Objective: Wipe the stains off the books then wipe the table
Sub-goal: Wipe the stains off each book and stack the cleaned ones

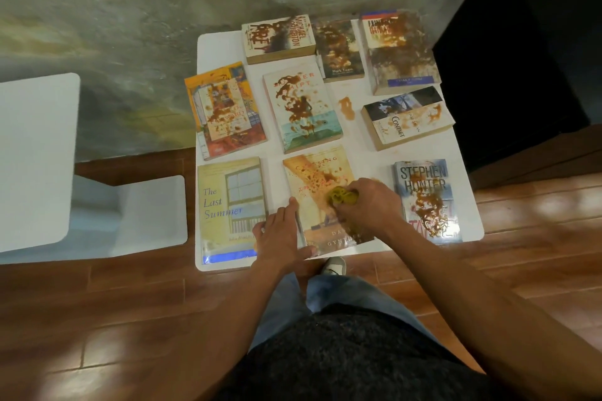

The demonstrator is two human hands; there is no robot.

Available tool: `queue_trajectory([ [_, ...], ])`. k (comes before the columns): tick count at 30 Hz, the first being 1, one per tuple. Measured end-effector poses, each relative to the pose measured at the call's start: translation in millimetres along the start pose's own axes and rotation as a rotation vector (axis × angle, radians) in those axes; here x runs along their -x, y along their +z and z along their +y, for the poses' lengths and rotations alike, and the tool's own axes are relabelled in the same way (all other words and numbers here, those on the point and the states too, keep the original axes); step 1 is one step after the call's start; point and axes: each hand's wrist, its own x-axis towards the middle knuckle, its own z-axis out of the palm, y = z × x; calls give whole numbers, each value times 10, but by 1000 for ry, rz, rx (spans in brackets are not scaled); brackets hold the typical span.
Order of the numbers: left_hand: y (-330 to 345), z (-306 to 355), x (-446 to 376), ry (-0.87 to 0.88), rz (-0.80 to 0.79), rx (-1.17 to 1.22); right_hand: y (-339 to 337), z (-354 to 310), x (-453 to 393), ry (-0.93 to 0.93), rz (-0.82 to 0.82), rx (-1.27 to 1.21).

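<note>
Several paperback books lie flat on a small white table [221, 45], most smeared with brown stains. My right hand [368, 205] grips a crumpled yellow cloth [342, 196] and presses it on the stained orange book [321, 179] at the front middle. My left hand [280, 231] rests flat on that book's left edge, thumb at its near corner. To its left lies "The Last Summer" [228, 205], which shows no stains. A stained Stephen Hunter book [426, 198] lies at the front right. A brown stain [346, 107] marks the bare table between the books.
A white chair or low table [35, 159] stands to the left on the wooden floor [130, 319]. A dark cabinet [527, 42] stands right of the table. A grey rug [114, 26] lies behind. My legs and a shoe [334, 265] are at the table's near edge.
</note>
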Motion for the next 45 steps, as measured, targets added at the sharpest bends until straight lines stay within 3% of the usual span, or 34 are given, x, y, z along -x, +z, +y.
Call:
queue_trajectory([
  [2, -3, -32, -13, -6, -16, 85, 58, -81, 39, -8, 15, -13],
  [6, -73, -94, -46, -26, -34, 425, 248, -276, 240, -211, -52, 35],
  [9, -102, -144, -94, -69, -109, 546, 300, -416, 216, -229, -9, 52],
  [17, -86, -183, -86, -70, -172, 590, 180, -808, -148, -132, 47, 8],
  [32, -7, -269, -40, -61, -159, 741, 317, -86, 577, -43, -63, -23],
  [45, 11, -343, -28, -36, -188, 701, 320, -433, 313, -81, 20, -20],
])
